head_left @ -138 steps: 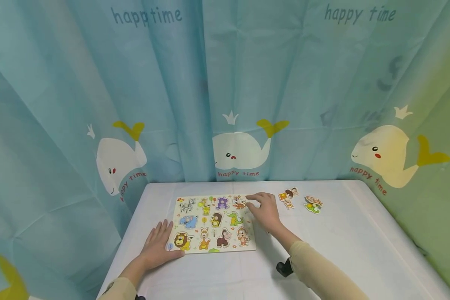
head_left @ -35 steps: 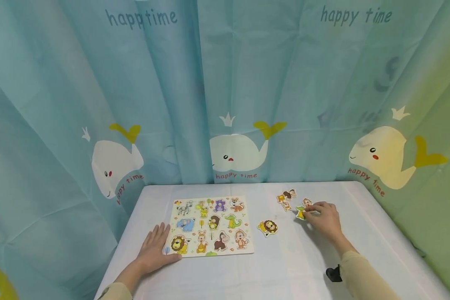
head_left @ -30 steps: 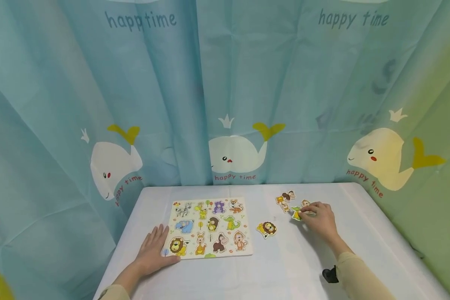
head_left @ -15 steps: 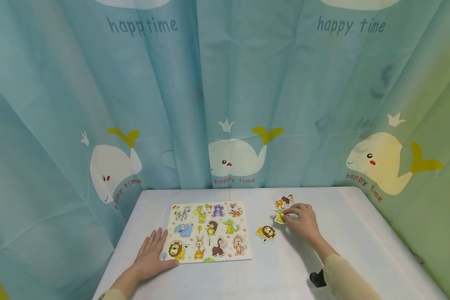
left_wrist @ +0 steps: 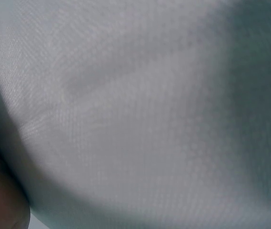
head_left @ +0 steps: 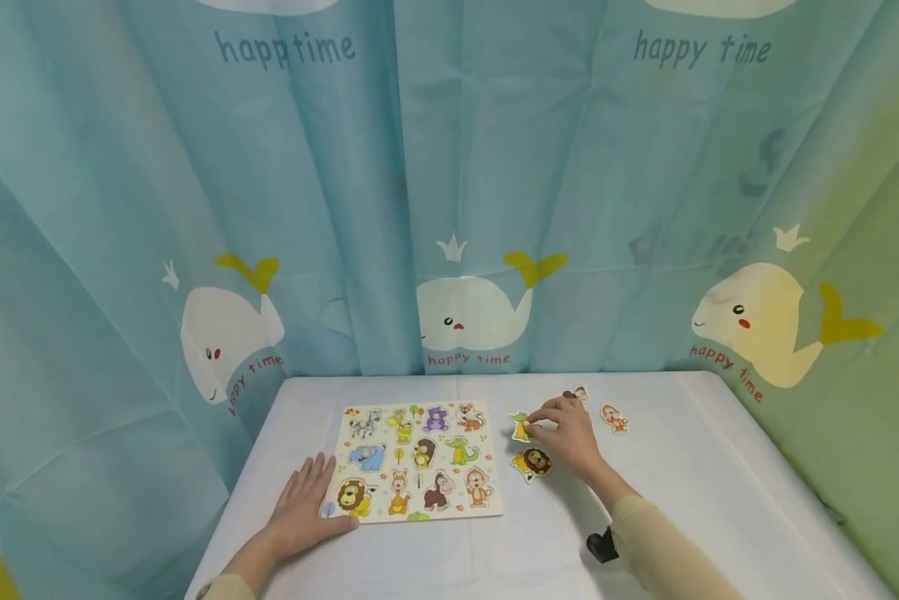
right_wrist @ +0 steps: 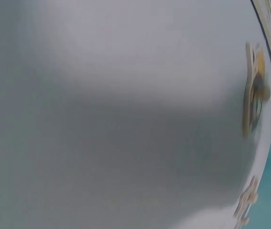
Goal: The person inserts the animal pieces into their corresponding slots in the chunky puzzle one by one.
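My left hand (head_left: 302, 508) lies flat with fingers spread on the table, its thumb and fingertips at the lower left corner of the animal puzzle board (head_left: 496, 467). Thumb and fingers of my right hand (head_left: 569, 435) pinch a green crocodile puzzle piece (head_left: 520, 426), right of the board. Just below it a lion piece (head_left: 531, 464) lies on the table. In the right wrist view, a small knob stands up from the lion piece (right_wrist: 253, 93). The left wrist view holds mostly blurred white cloth, with part of a finger (left_wrist: 2, 195) at the lower left.
A brown gorilla piece (head_left: 580, 394) shows partly behind my right hand, which hides other pieces there. Farther right lies a monkey piece (head_left: 614, 419). The white-covered table (head_left: 689, 467) backs onto a blue whale-print curtain (head_left: 464, 192).
My right hand has picked the crocodile piece from beside the monkey piece and carried it left, to just above the lion piece. The left hand has stayed at the board's corner.
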`<state>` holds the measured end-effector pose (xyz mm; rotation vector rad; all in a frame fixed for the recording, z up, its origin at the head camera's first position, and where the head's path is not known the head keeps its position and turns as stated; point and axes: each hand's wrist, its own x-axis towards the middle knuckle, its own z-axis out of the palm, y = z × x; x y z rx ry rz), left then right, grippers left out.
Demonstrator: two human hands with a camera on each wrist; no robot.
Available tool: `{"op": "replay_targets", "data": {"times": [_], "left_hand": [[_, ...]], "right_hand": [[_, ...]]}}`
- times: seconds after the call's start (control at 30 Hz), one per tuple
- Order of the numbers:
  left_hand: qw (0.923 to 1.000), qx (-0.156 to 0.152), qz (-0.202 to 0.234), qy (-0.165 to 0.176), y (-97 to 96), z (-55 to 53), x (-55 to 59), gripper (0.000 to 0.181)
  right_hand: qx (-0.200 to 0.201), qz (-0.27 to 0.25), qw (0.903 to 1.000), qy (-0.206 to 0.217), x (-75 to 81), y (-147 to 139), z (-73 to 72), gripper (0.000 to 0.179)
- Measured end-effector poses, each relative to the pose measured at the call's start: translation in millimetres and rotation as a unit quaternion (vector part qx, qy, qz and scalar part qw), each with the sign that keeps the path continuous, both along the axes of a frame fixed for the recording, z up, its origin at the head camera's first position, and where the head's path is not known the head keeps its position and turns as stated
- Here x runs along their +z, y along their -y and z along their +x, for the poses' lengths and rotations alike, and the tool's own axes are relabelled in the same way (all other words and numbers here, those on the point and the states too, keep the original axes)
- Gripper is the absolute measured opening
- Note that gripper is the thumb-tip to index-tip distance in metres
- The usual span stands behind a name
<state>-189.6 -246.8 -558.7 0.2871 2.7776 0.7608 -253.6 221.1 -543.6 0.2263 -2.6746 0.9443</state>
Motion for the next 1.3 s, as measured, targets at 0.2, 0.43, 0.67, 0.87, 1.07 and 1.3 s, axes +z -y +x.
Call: {"op": "replay_targets", "data": {"times": [0.2, 0.43, 0.67, 0.87, 1.07, 1.3], "left_hand": [[1.0000, 0.001, -0.003, 0.000, 0.5, -1.4, -1.6, 0.123], [1.0000, 0.004, -0.002, 0.000, -0.3, -0.8, -0.8, 0.123], [1.0000, 0.004, 0.005, 0.003, -0.1, 0.1, 1.6, 0.123], [1.0000, 0.005, 0.004, 0.002, -0.3, -0.2, 1.2, 0.123], [1.0000, 0.002, -0.008, 0.000, 1.4, -1.1, -2.6, 0.124], [1.0000, 0.003, -0.007, -0.006, 1.6, -2.2, -2.9, 0.123]], "right_hand": [[0.018, -0.002, 0.9997, 0.015, 1.2, 25.3, -3.7, 0.007], [0.031, 0.024, 0.9988, 0.028, 0.4, 49.9, -7.9, 0.007], [0.048, 0.024, 0.9978, 0.041, -0.7, 65.8, -10.0, 0.005], [0.054, 0.012, 0.9971, 0.051, -2.1, 76.9, -8.1, 0.005], [0.068, 0.021, 0.9964, 0.045, -6.2, 83.6, -8.2, 0.005], [0.082, 0.039, 0.9952, 0.038, -10.7, 90.5, -8.5, 0.007]]}}
